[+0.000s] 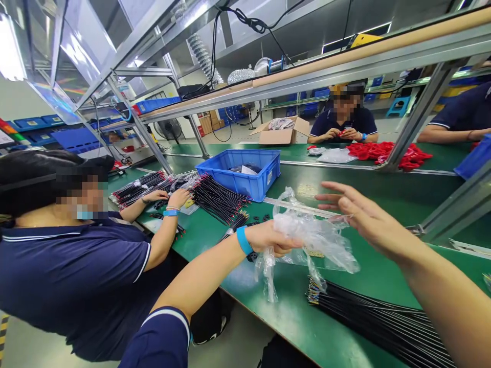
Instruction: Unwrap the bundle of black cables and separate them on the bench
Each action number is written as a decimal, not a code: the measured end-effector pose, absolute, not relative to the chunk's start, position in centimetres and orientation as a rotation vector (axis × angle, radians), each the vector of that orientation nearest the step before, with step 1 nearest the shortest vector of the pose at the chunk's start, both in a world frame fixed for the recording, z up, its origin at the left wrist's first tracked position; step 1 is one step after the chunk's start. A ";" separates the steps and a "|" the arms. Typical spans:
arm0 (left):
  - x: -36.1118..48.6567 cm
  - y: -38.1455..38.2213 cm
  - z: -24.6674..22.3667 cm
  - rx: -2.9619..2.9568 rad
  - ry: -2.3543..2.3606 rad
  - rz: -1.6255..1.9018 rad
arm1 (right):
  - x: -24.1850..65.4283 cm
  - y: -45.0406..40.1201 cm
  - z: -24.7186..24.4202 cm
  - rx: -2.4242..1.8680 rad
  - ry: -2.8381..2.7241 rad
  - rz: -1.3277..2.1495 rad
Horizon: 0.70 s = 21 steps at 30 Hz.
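A crumpled bunch of clear plastic bags [307, 227] is gripped in my left hand [273, 237], which wears a blue band at the wrist. Loose strips of the plastic hang below the fingers. To the right of the bags, my right hand [356, 209] is raised above the table with its fingers spread, and a wisp of plastic lies beside its fingertips. Under my right forearm lies a thick bundle of black cables [368, 312], their coloured wire ends pointing left. Small black parts [253, 254] sit near my left wrist, partly hidden.
A blue bin [245, 184] stands behind more black cables with red tips [218, 199]. On the left a co-worker [76, 266] handles cables. Red parts [372, 153] lie before another person across the green table [264, 301]. A metal post [452, 204] rises at right.
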<state>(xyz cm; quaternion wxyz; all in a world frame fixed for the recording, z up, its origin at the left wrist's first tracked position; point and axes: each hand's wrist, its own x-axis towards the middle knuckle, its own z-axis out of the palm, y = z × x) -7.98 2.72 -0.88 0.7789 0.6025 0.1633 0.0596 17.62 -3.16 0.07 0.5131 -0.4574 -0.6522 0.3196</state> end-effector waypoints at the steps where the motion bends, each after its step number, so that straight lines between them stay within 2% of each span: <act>1: -7.8 2.6 -0.9 1.302 0.351 0.161 | 17.5 -3.5 0.0 -1.119 -1.638 0.782; 6: -6.4 2.4 -0.6 1.143 0.463 0.405 | 15.9 -5.1 -1.4 -1.301 -1.881 0.576; 12: -4.5 3.2 -0.8 0.955 0.846 0.839 | 14.9 -6.8 -3.0 -1.400 -1.638 0.255; 15: -4.0 3.6 -0.2 0.758 0.764 0.985 | 13.4 -7.1 -5.3 -1.311 -1.529 0.366; 21: -4.2 3.1 0.0 0.712 0.565 0.886 | 10.2 -7.0 -9.8 -1.210 -1.785 0.653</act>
